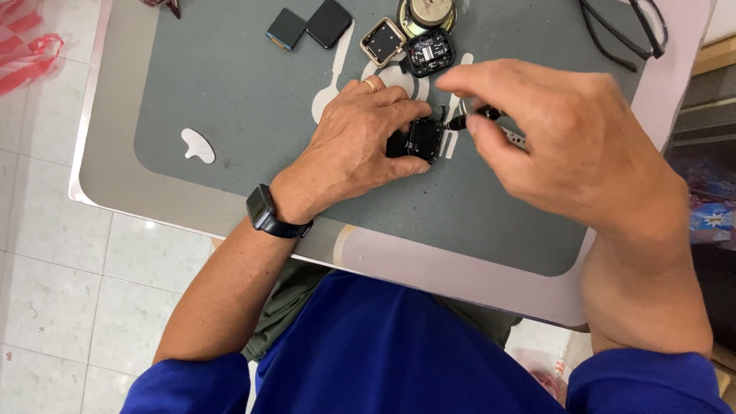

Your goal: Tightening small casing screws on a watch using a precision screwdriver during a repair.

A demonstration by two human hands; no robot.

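at the far left we see a red-and-white plastic bag on the tiled floor, then the grey work mat on the table, with a small white pick lying alone on it. further along the top edge sit two dark square parts, a square open watch case, a round speaker and a dark circuit module. our left hand, with a gold ring and a dark wristwatch on the wrist, lies on the mat near its middle, its fingers curled around a small black watch body, pinning it down. just right of it, our right hand pinches a slim black-tipped tool between thumb and fingertips, its tip just above the watch body. black-framed glasses lie at the top right.
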